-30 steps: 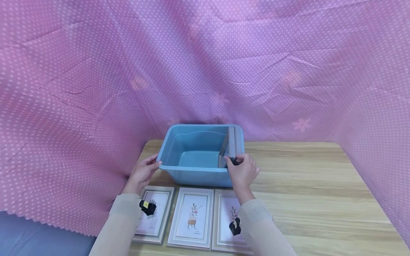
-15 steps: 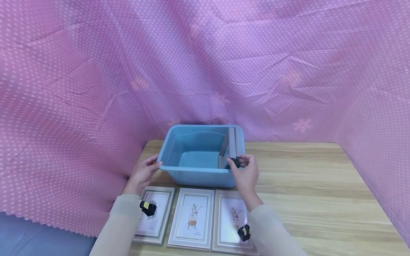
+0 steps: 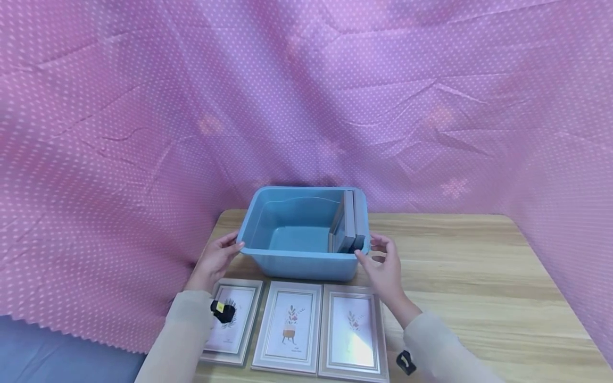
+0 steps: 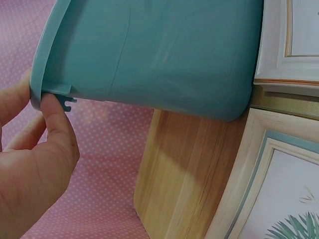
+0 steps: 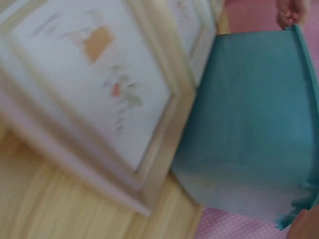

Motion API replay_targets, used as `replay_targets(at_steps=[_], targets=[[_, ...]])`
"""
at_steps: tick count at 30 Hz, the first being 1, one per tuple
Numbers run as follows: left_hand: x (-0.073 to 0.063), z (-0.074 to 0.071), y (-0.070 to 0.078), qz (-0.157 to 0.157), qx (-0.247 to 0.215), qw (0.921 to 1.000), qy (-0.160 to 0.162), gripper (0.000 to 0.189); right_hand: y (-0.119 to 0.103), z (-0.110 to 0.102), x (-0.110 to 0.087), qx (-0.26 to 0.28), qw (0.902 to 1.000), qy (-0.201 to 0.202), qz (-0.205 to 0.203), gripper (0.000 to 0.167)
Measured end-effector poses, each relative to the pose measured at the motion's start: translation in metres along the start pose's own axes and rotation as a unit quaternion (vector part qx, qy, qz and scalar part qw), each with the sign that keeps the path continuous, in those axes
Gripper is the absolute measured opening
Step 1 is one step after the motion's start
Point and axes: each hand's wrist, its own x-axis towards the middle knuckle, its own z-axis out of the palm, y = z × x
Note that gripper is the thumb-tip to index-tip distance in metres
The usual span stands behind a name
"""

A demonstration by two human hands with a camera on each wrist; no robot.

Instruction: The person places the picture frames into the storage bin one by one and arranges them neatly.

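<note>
A blue plastic storage bin [image 3: 301, 266] stands upright at the back of the table. My left hand [image 3: 216, 260] pinches its rim at the front left corner; in the left wrist view the thumb and fingers [image 4: 59, 119] close on that rim. At the front right corner, my right hand [image 3: 383, 271] has its thumb on the rim and its curled fingers against the outside. Only a bit of that hand shows in the blurred right wrist view. Two picture frames [image 3: 348, 226] stand on edge inside the bin, side by side along its right wall.
In front of the bin lie three more picture frames in a row: a left one [image 3: 232, 324], a middle one [image 3: 289, 327] and a right one [image 3: 353, 330]. The wooden table [image 3: 469, 276] extends to the right. Pink dotted cloth [image 3: 306, 106] hangs behind.
My right hand has let go of the picture frames in the bin and moved right, to the bin's right corner. The bin has shifted slightly right. My left hand keeps its hold.
</note>
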Motion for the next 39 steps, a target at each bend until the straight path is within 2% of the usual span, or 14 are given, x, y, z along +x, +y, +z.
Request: replay_targets(at_steps=[2,5,12,16,25,34,39], targets=[[0.000,0.000,0.000,0.000,0.003,1.0000,-0.001,0.054,-0.006,-0.007,-0.003,0.008,0.9998,-0.017,0.011,0.049],[0.000,0.000,0.000,0.000,0.003,1.0000,-0.003,0.054,0.000,-0.016,-0.008,-0.006,0.9990,-0.035,0.027,0.047],[0.001,0.000,-0.001,0.003,-0.002,1.0000,-0.007,0.054,0.062,-0.033,-0.022,-0.040,0.9927,-0.085,0.076,0.052],[0.002,0.001,-0.002,0.005,-0.008,0.9999,-0.005,0.054,0.084,-0.040,-0.030,-0.074,0.9848,-0.119,0.103,0.056],[0.003,0.003,0.000,0.007,-0.020,0.9998,-0.002,0.055,0.102,-0.050,-0.044,-0.125,0.9677,-0.164,0.145,0.065],[0.002,0.004,0.002,0.001,-0.016,0.9999,-0.001,0.054,0.113,-0.050,-0.047,-0.131,0.9582,-0.173,0.186,0.075],[0.002,0.004,0.002,-0.001,-0.015,0.9999,0.003,0.055,0.120,-0.050,-0.044,-0.147,0.9516,-0.179,0.202,0.074]])
